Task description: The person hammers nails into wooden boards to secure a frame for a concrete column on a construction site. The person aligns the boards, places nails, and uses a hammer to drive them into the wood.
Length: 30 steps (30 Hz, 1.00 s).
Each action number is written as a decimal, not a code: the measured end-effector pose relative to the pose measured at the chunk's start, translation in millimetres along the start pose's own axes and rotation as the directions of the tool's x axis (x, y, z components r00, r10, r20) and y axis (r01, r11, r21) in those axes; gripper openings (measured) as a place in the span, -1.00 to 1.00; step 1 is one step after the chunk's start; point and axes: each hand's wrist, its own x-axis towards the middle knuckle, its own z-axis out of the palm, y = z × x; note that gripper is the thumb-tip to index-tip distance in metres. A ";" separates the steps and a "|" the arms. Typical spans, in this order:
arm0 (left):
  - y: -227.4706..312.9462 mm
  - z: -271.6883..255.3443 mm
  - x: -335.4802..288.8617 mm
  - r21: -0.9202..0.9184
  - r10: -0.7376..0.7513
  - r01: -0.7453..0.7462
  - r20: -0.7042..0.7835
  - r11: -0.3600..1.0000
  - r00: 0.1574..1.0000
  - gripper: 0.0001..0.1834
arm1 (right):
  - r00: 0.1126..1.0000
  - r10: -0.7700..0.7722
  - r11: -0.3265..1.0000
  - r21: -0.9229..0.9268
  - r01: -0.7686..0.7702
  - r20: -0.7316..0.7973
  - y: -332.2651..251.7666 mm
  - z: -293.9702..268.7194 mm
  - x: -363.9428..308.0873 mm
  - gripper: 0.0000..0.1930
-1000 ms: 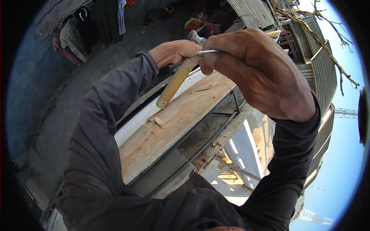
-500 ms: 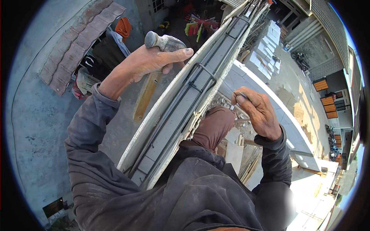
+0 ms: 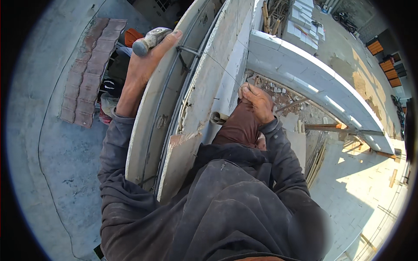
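Note:
My left hand (image 3: 147, 65) is closed round a hammer (image 3: 153, 40), its steel head above the fist and its handle hidden. That hand is beside the outer board of a long, narrow trough (image 3: 141, 126) with steel reinforcing bars (image 3: 174, 113) inside. My right hand (image 3: 257, 103) is closed in a pinch above my knee, right of the trough. A thin wire (image 3: 221, 66) crosses the near board (image 3: 202, 100) and runs to those fingertips. A small nail sticks out of this board, whose edge is chipped and rough.
A white block wall (image 3: 305, 58) curves away at right, with rubble (image 3: 283, 102) and wooden props (image 3: 324, 127) below. Stacked white blocks (image 3: 301, 26) stand farther off. A small tiled roof (image 3: 89, 74) is at left. The ground lies well below me.
My view has swung toward the right side of the trough. My left hand, with the hammer, is now farther left against the outer board. The wire to my right hand now shows.

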 end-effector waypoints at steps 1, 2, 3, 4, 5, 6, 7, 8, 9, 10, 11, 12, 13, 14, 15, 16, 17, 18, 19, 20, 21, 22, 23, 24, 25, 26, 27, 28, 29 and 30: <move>4.1 1.7 -3.6 -0.011 -0.006 0.006 -0.029 1.000 1.000 -0.56 | 0.998 -0.051 0.999 0.016 0.051 0.028 7.6 12.1 5.3 -0.64; 7.2 3.2 -6.5 -0.005 -0.004 0.004 -0.015 1.000 1.000 -0.56 | 0.998 -0.055 0.998 0.026 0.055 0.017 18.4 18.4 11.4 -0.64; 10.4 4.6 -8.5 -0.015 -0.035 0.035 -0.014 0.999 0.999 -0.56 | 0.998 -0.060 0.998 0.030 0.059 0.025 29.3 21.2 21.1 -0.64; 12.1 4.0 -8.5 -0.026 -0.064 0.064 -0.020 0.998 0.998 -0.57 | 0.997 -0.068 0.997 0.030 0.066 0.039 32.6 25.9 29.4 -0.64; 10.7 3.3 -7.7 -0.020 -0.059 0.058 -0.014 0.998 0.998 -0.57 | 0.999 -0.019 0.997 0.071 0.017 0.030 35.2 28.4 32.5 -0.65; 7.2 2.3 -6.4 -0.010 -0.047 0.047 -0.031 0.999 0.998 -0.56 | 0.999 -0.026 0.997 0.076 0.024 0.026 36.4 28.8 35.2 -0.65; 6.0 2.6 -6.4 -0.002 -0.038 0.038 -0.047 0.999 0.998 -0.56 | 0.996 -0.085 0.996 -0.010 0.085 -0.008 40.5 27.9 37.2 -0.65; 6.6 2.4 -6.7 0.002 -0.035 0.035 -0.041 0.999 0.999 -0.56 | 0.989 -0.146 0.985 -0.097 0.142 -0.037 45.4 27.4 38.9 -0.65; 8.8 2.2 -7.6 -0.006 -0.042 0.042 -0.033 0.999 0.999 -0.56 | 0.988 -0.148 0.985 -0.093 0.144 -0.041 54.0 25.4 37.5 -0.65; 10.3 2.3 -7.4 -0.015 -0.047 0.046 -0.031 0.999 0.998 -0.55 | 0.985 -0.165 0.975 -0.157 0.155 -0.054 60.7 22.7 35.3 -0.64; 9.9 3.0 -7.8 -0.011 -0.043 0.043 -0.032 0.999 0.999 -0.55 | 0.981 -0.183 0.961 -0.221 0.165 -0.064 67.0 19.9 34.3 -0.63; 8.5 4.3 -8.5 0.035 -0.015 0.018 -0.077 0.999 0.997 -0.55 | 0.980 -0.187 0.961 -0.218 0.169 -0.063 73.3 17.3 34.8 -0.63; 6.7 5.6 -9.8 0.080 0.009 0.000 -0.116 0.997 0.993 -0.54 | 0.972 -0.223 0.939 -0.283 0.193 -0.076 77.0 18.5 31.7 -0.63; 7.6 5.9 -9.6 0.084 0.007 0.002 -0.113 0.996 0.994 -0.54 | 0.962 -0.259 0.913 -0.348 0.214 -0.087 80.2 19.7 30.3 -0.63; 10.5 6.0 -9.1 0.040 -0.031 0.034 -0.082 0.999 0.996 -0.53 | 0.962 -0.257 0.915 -0.344 0.212 -0.089 84.2 22.1 31.3 -0.63; 12.7 5.3 -7.7 -0.001 -0.063 0.064 -0.054 0.998 0.997 -0.53 | 0.965 -0.251 0.923 -0.320 0.215 -0.074 86.7 26.6 36.4 -0.63; 11.6 5.5 -6.4 0.004 -0.062 0.062 -0.055 0.998 0.997 -0.53 | 0.968 -0.245 0.930 -0.296 0.217 -0.059 88.8 30.5 40.9 -0.64; 9.3 6.1 -4.9 0.013 -0.045 0.046 -0.072 0.999 0.996 -0.53 | 0.967 -0.247 0.930 -0.293 0.220 -0.058 90.9 33.7 42.2 -0.64; 7.4 3.8 -7.9 0.025 -0.036 0.039 -0.094 0.999 0.995 -0.54 | 0.987 -0.154 0.959 -0.247 0.140 -0.037 95.1 42.6 37.1 -0.64; 6.6 4.2 -6.9 0.024 -0.039 0.041 -0.093 0.999 0.995 -0.54 | 0.998 -0.062 0.976 -0.208 0.056 -0.020 98.9 48.2 31.3 -0.65; 6.3 4.6 -5.2 0.020 -0.027 0.029 -0.083 0.999 0.996 -0.55 | 0.998 -0.059 0.989 -0.136 0.058 -0.006 112.3 56.5 25.7 -0.67; 6.4 4.0 -4.0 0.018 -0.016 0.017 -0.077 1.000 0.997 -0.56 | 0.998 -0.058 0.989 -0.136 0.057 -0.001 114.2 64.7 20.6 -0.67; 5.1 4.1 -3.5 0.017 -0.021 0.022 -0.079 1.000 0.997 -0.56 | 0.990 -0.124 0.954 -0.283 0.101 -0.063 115.5 72.3 13.8 -0.69; 3.9 4.3 -2.6 -0.009 -0.022 0.021 -0.058 1.000 0.998 -0.56 | 0.974 -0.199 0.894 -0.428 0.133 -0.112 116.5 79.4 6.2 -0.71; 2.0 2.4 -0.5 -0.034 -0.019 0.018 -0.039 0.999 0.999 -0.57 | 0.975 -0.173 0.876 -0.475 0.089 -0.137 95.8 90.5 -3.7 -0.76; 3.1 1.4 -1.5 -0.033 -0.022 0.020 -0.045 0.999 0.999 -0.57 | 0.977 -0.171 0.876 -0.474 0.090 -0.131 84.0 96.1 -8.6 -0.76; 5.7 0.9 -2.7 -0.029 -0.045 0.043 -0.051 0.999 0.998 -0.56 | 0.966 -0.215 0.796 -0.599 0.088 -0.144 75.0 100.8 -11.7 -0.77; 8.3 2.3 -3.0 -0.031 -0.064 0.063 -0.053 0.998 0.997 -0.56 | 0.952 -0.263 0.696 -0.714 0.077 -0.154 68.3 101.5 -13.8 -0.79; 8.0 2.6 -4.7 -0.036 -0.062 0.060 -0.055 0.998 0.997 -0.56 | 0.958 -0.245 0.587 -0.809 0.027 -0.146 64.6 100.2 -13.5 -0.82; 6.1 2.7 -7.4 -0.047 -0.064 0.062 -0.040 0.997 0.997 -0.57 | 0.958 -0.247 0.582 -0.813 0.029 -0.143 62.2 101.4 -19.3 -0.82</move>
